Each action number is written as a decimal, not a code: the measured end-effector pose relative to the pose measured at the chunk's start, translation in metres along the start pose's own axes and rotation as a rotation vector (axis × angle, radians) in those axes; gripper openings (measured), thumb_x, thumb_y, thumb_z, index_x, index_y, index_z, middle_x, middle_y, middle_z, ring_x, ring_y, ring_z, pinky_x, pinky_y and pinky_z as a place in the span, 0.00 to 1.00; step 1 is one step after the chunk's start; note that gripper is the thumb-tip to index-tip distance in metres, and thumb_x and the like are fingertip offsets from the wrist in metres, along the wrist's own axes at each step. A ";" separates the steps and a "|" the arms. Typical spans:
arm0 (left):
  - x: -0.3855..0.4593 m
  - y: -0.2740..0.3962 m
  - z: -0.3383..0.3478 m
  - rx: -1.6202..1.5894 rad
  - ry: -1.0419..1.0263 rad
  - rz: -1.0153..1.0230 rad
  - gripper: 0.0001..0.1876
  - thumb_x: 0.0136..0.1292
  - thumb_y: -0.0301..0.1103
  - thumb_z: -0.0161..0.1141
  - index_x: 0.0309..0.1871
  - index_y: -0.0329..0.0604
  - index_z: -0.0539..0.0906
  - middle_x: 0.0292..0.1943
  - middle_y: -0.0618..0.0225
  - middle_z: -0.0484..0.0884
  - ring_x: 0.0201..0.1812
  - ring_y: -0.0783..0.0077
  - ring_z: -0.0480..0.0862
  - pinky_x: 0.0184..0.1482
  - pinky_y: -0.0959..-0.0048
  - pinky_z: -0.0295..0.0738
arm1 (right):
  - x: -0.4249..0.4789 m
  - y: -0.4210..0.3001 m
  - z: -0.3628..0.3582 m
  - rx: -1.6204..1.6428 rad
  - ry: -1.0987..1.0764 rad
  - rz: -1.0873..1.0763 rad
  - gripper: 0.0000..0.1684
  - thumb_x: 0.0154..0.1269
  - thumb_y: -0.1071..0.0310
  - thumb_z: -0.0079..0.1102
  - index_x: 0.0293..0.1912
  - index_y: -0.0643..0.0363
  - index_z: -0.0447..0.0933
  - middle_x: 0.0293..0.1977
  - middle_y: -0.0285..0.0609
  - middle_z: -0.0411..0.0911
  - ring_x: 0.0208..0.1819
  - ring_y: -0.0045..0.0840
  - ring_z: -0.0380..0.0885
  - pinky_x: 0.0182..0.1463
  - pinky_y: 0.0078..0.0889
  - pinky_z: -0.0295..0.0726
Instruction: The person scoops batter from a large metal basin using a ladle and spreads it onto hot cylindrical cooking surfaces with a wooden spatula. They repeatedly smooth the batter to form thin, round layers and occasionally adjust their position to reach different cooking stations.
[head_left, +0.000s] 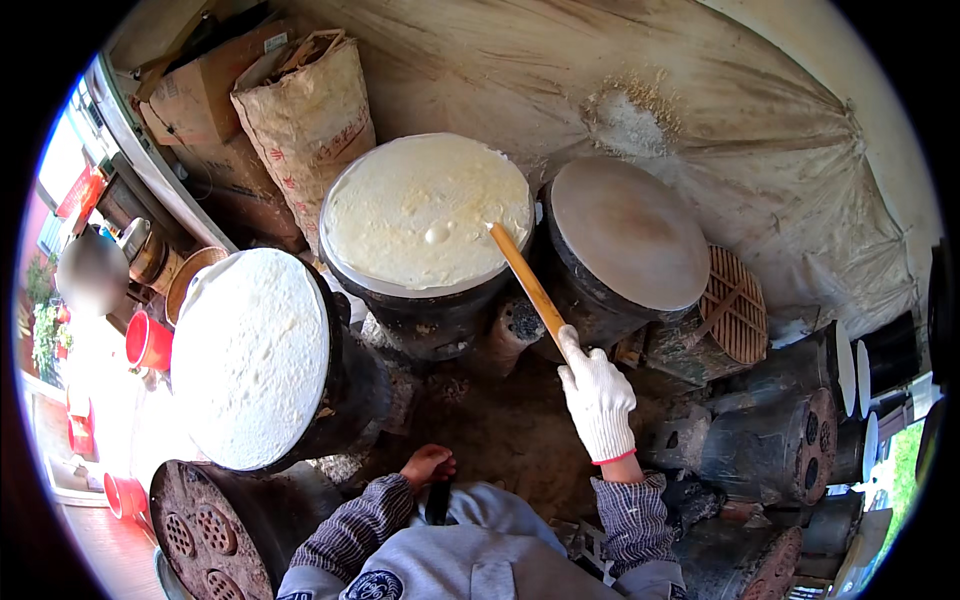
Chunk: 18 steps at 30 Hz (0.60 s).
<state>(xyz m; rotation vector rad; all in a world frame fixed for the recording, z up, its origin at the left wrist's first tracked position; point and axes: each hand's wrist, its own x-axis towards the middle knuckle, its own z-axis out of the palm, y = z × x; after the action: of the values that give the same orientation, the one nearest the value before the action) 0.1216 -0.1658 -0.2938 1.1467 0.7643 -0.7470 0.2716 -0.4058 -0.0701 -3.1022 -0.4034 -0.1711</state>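
Observation:
My right hand (596, 397), in a white knit glove with a red cuff edge, grips a bamboo stick (529, 283). The stick's far tip touches or hangs just over the right part of a thin pale flatbread sheet (397, 202) on a round griddle; the sheet has a small raised bubble. A second griddle, to the left, bears a white, bumpy sheet (251, 360). To the right is a bare round griddle (630, 229) with a brownish surface. My bare left hand (429, 465) is near my lap, fingers curled, with nothing visible in it.
A paper sack (311, 127) holding wood scraps and cardboard boxes (191, 105) stand behind on the left. Drum stoves (210, 525) are at lower left and on the right (772, 442). A slatted round lid (731, 304) leans beside the bare griddle. A person stands beyond red buckets (148, 341).

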 end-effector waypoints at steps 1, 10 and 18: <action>0.001 0.000 0.001 0.002 -0.010 0.003 0.11 0.67 0.40 0.55 0.48 0.47 0.76 0.42 0.67 0.82 0.42 0.69 0.83 0.44 0.68 0.79 | -0.001 0.002 -0.002 -0.034 0.027 -0.018 0.33 0.60 0.55 0.61 0.64 0.38 0.62 0.26 0.41 0.72 0.24 0.35 0.79 0.23 0.40 0.77; 0.001 0.005 0.010 0.020 0.008 0.010 0.11 0.68 0.39 0.55 0.49 0.46 0.76 0.42 0.66 0.82 0.42 0.69 0.83 0.44 0.69 0.80 | 0.012 -0.005 -0.003 0.107 -0.008 -0.001 0.32 0.61 0.58 0.60 0.65 0.40 0.63 0.28 0.45 0.73 0.27 0.39 0.78 0.28 0.42 0.76; -0.005 -0.004 0.006 -0.039 0.018 0.030 0.12 0.68 0.39 0.55 0.49 0.45 0.76 0.43 0.66 0.81 0.42 0.71 0.82 0.45 0.69 0.79 | 0.000 -0.006 -0.017 0.671 -0.002 -0.068 0.32 0.59 0.68 0.63 0.64 0.48 0.68 0.45 0.49 0.79 0.45 0.40 0.80 0.49 0.34 0.78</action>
<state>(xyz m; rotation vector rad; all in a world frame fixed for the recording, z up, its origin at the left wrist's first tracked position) 0.1170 -0.1718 -0.2904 1.1287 0.7721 -0.6950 0.2680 -0.4000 -0.0533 -2.4311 -0.4521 -0.0213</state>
